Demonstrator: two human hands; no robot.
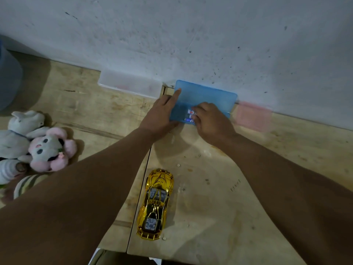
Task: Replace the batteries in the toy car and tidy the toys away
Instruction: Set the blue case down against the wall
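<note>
I see a pale, speckled wall (191, 31) in dim light. Below it lie worn wooden boards (219, 197), one seam running away from the wall. A grey shape (7, 77) sits at the wall's left end.

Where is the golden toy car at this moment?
In the head view the golden toy car stands on the wooden table, low and centre, between the two forearms and nearer the person than the blue box.
</note>
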